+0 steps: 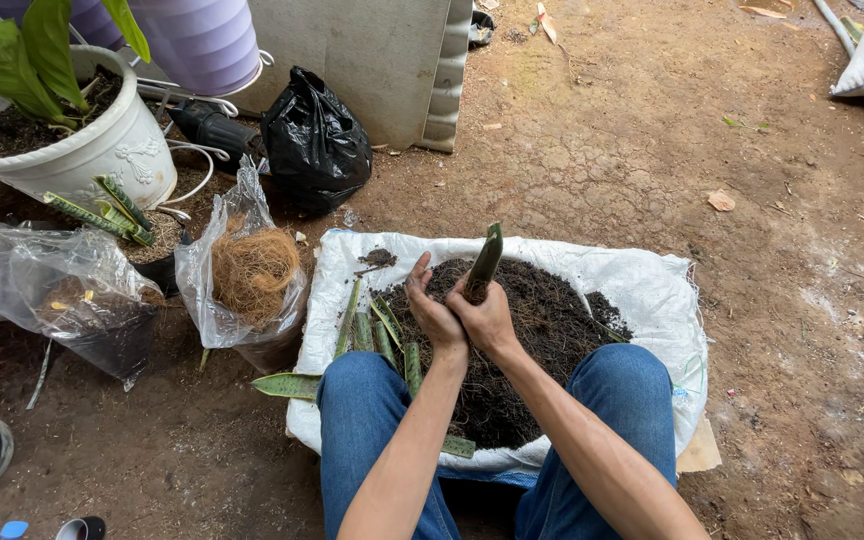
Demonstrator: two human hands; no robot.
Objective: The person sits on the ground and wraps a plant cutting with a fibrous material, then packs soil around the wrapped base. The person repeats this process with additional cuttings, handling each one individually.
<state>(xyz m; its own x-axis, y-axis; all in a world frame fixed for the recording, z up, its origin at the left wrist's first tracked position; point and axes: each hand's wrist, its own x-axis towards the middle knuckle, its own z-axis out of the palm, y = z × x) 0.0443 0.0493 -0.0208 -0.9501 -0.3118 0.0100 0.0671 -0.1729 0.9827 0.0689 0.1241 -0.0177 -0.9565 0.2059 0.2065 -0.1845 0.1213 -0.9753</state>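
Dirt yard: sack (pixel 652 290) holds soil (pixel 542 320).

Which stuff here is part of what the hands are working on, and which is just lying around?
In hand: leaf cutting, held by right hand with left hand alongside; soil heap; cut leaves; white sack.

Lying about: black bag; coconut fibre bag; white pot.

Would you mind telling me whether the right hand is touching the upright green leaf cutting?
Touching. The head view shows the right hand wrapped around the lower end of the green leaf cutting, which stands up out of its grip above the dark soil.
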